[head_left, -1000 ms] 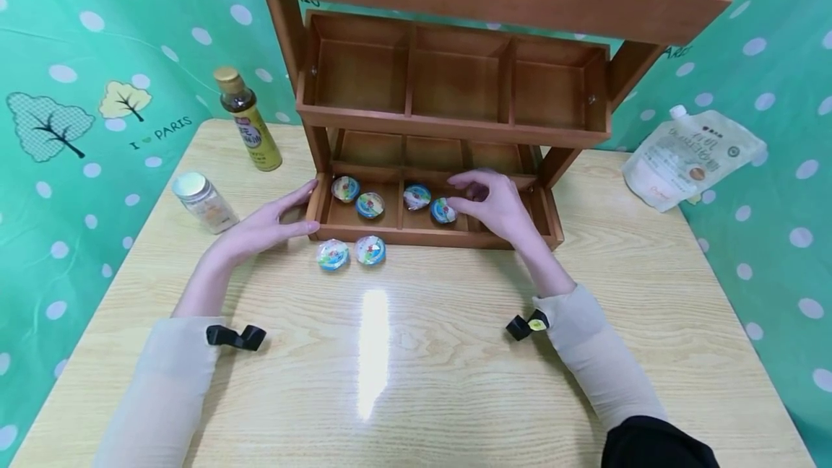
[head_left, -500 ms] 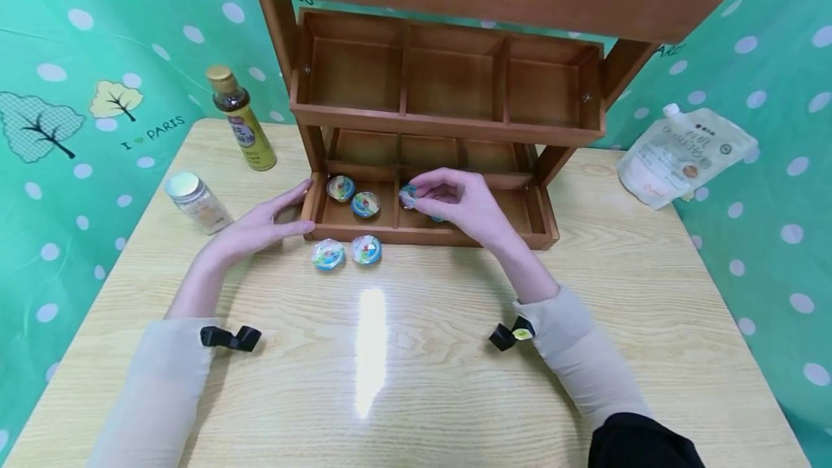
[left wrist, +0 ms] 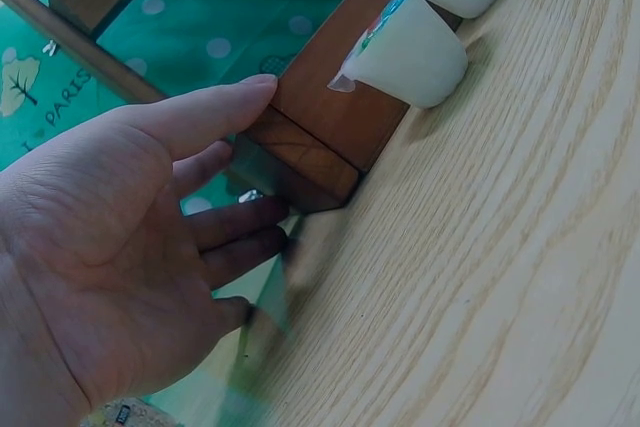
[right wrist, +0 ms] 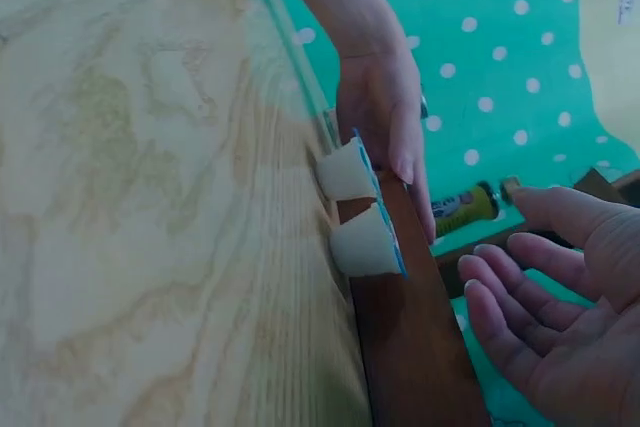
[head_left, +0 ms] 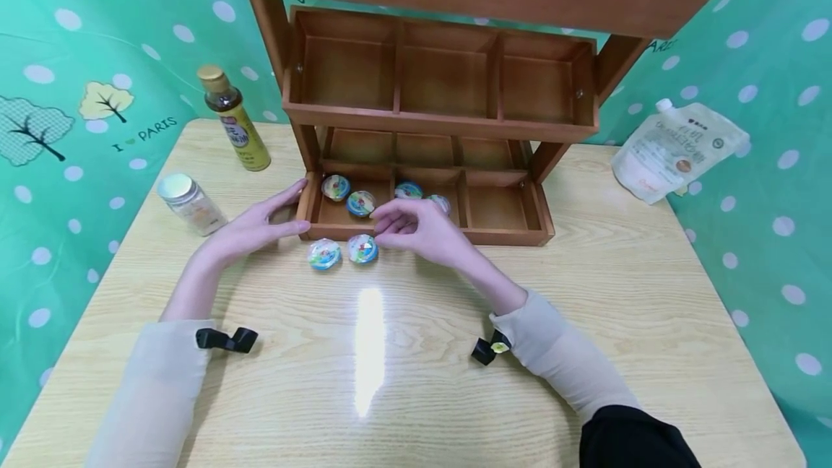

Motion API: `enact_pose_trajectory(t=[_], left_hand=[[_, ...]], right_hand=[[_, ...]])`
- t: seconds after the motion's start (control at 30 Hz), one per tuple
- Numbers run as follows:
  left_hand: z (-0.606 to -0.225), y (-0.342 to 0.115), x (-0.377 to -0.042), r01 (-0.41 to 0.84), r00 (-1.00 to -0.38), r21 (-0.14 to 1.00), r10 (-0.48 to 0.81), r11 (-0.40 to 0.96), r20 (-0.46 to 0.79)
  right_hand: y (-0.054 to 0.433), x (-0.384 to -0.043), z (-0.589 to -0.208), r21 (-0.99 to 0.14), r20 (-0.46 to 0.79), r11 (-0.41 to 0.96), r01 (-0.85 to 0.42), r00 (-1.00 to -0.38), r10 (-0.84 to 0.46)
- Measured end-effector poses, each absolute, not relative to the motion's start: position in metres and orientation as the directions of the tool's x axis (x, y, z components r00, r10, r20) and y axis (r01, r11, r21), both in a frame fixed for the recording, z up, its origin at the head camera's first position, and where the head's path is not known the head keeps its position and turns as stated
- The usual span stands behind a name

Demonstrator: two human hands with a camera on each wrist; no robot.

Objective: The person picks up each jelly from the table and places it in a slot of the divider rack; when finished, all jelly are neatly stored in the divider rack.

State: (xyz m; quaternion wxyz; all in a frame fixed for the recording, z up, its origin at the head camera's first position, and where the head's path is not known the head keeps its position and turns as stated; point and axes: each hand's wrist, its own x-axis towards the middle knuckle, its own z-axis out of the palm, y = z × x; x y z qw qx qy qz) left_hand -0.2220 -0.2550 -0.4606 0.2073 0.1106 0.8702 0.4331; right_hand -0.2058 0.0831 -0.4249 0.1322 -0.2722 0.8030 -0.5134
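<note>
Two small jelly cups with blue patterned lids stand on the table, a left one (head_left: 323, 254) and a right one (head_left: 362, 248), against the front of a wooden rack's bottom tray (head_left: 507, 237). My right hand (head_left: 424, 234) hovers over the tray's front edge, fingers loosely bent beside the right cup. In the right wrist view the fingers (right wrist: 510, 332) are apart from both cups and hold nothing. My left hand (head_left: 250, 228) touches the tray's left end, its thumb (left wrist: 235, 102) at the front corner. In the tray, two jelly cups (head_left: 360, 203) lie left and two (head_left: 408, 191) in the middle, one partly hidden.
The rack's upper trays (head_left: 442, 115) overhang the bottom one. To the left stand a yellow-labelled bottle (head_left: 240, 132) and a lidded clear jar (head_left: 193, 204). A white spouted pouch (head_left: 676, 152) stands at the right, by the green dotted cloth (head_left: 780, 237).
My right hand let go of a jelly cup in the middle compartment, then moved left and toward me to the cups on the table. The left hand stays at the tray's end.
</note>
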Motion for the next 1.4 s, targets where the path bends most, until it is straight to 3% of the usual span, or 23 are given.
enact_pose_trajectory(t=[0.47,0.9,1.4], left_hand=[[-0.460,-0.255,-0.221,0.011,-0.889,0.810,0.377,0.587,-0.261],[-0.460,-0.254,-0.220,0.000,-0.889,0.812,0.372,0.583,-0.267],[-0.458,-0.253,-0.220,0.021,-0.889,0.802,0.378,0.598,-0.259]], right_hand=[[0.072,-0.193,-0.432,-0.720,-0.014,0.571,-0.393,-0.815,-0.579],[0.059,-0.191,-0.439,-0.693,-0.052,0.608,-0.388,-0.814,-0.579],[0.049,-0.190,-0.441,-0.557,-0.017,0.665,-0.498,-0.793,-0.608]])
